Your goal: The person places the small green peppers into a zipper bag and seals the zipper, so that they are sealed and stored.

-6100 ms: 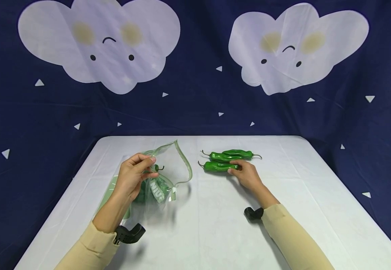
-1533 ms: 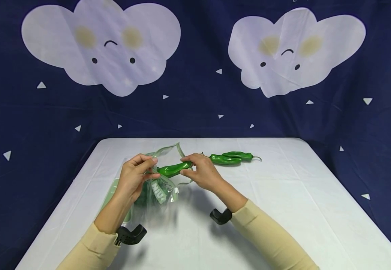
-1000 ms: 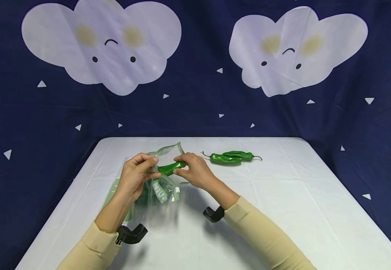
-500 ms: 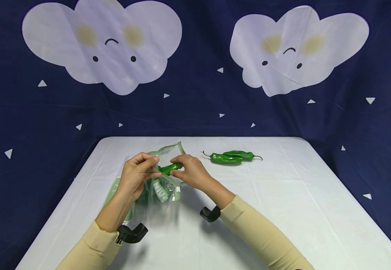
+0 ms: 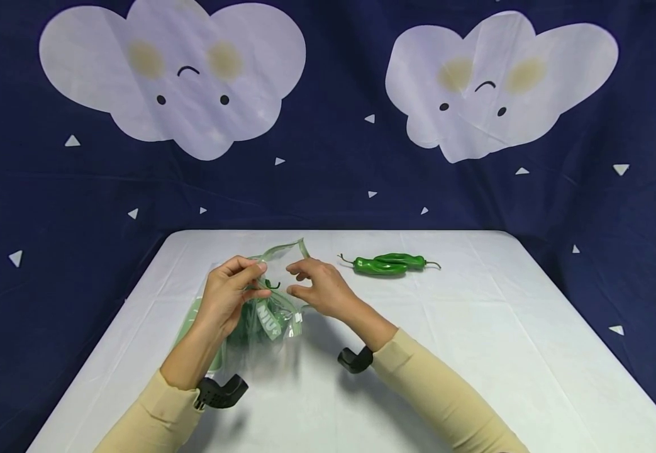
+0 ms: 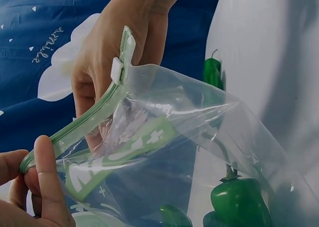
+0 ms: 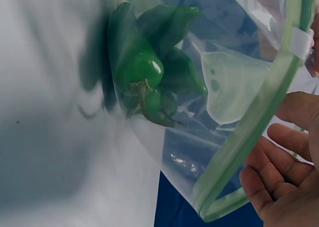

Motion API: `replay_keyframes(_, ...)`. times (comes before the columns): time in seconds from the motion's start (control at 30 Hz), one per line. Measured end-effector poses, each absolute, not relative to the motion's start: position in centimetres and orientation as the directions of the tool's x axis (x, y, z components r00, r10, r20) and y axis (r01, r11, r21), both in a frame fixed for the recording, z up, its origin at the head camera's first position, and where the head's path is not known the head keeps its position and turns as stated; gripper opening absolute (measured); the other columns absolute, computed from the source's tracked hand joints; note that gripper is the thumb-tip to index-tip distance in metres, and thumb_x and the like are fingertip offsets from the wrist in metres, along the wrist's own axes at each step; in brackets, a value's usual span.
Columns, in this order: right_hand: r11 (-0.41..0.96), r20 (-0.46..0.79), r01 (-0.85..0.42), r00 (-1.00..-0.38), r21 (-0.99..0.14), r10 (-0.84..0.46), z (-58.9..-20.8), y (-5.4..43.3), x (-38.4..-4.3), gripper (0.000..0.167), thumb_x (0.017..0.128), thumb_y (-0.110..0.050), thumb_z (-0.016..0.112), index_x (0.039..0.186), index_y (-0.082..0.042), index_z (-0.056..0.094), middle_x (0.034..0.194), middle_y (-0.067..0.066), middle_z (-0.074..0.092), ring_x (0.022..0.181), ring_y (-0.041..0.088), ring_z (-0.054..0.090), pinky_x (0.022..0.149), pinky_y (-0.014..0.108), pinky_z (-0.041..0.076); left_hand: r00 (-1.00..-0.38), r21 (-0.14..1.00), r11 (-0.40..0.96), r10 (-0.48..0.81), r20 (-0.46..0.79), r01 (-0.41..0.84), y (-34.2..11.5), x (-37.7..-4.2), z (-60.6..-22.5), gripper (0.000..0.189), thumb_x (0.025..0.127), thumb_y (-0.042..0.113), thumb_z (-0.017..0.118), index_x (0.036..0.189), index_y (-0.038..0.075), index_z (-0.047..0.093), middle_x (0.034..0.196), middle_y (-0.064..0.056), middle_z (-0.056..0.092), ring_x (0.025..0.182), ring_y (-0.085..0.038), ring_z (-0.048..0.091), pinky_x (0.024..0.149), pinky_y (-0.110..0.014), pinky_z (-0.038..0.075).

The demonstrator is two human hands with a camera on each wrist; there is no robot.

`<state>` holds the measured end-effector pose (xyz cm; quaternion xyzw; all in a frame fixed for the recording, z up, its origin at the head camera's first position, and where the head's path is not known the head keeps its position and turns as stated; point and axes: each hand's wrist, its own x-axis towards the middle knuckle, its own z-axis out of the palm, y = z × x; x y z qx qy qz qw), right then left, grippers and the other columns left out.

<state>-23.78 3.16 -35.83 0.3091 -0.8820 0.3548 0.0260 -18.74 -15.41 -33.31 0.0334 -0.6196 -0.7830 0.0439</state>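
Observation:
My left hand (image 5: 227,292) pinches the green zip rim of a clear zip bag (image 6: 189,132), keeping its mouth spread. A white slider (image 6: 116,71) sits on the rim. Inside the bag lie several green peppers (image 7: 139,67), stems toward the mouth; one stem pokes up near my left fingertips in the head view. My right hand (image 5: 324,289) is at the bag's mouth, thumb and fingers apart and loosely bent, with nothing between them. On the table to the right, two more long green peppers (image 5: 378,267) lie side by side, touching.
A white cloth covers the table (image 5: 446,352). Behind it hangs a dark blue curtain (image 5: 333,157) with clouds and small triangles. A black wrist camera (image 5: 356,360) is worn on each arm.
My right hand picked a green pepper off the table, carried it left into the bag and let go of it. My left hand has kept its pinch on the rim.

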Motion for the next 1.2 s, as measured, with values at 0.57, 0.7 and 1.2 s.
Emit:
replay_keyframes(0.57,0.503,0.316,-0.532,-0.834,-0.681,-0.453,-35.6,6.3,-23.6,0.037,0.085,-0.025,0.071,0.118,-0.011,0.063,0.117,0.004,0.065,0.103,0.022,0.065,0.087,0.04,0.059,-0.991,0.962,-0.272,-0.132,0.004,0.04,-15.5,-18.5,-33.4,0.017,0.086,0.004,0.067,0.072,0.014,0.062,0.081,0.003,0.058,0.062,-0.008,0.055,0.062,-0.027,0.065)
replay_keyframes(0.7,0.502,0.326,-0.522,-0.842,-0.689,-0.429,-35.5,7.1,-23.5,0.036,0.084,-0.026,0.072,0.117,-0.013,0.064,0.113,0.003,0.067,0.103,0.023,0.065,0.087,0.041,0.059,-0.99,0.963,-0.268,-0.138,0.005,0.042,-15.5,-18.5,-33.4,0.017,0.086,0.004,0.067,0.073,0.014,0.063,0.081,0.003,0.058,0.062,-0.009,0.055,0.062,-0.028,0.065)
replay_keyframes(1.2,0.468,0.39,-0.505,-0.861,-0.725,-0.325,-36.2,10.4,-24.2,0.034,0.083,-0.024,0.074,0.114,-0.014,0.065,0.11,0.004,0.069,0.101,0.02,0.065,0.093,0.04,0.056,-0.991,0.964,-0.265,-0.133,0.003,0.039,-15.6,-18.5,-33.3,0.017,0.086,0.006,0.068,0.072,0.014,0.062,0.085,0.003,0.057,0.062,-0.008,0.055,0.062,-0.027,0.065)
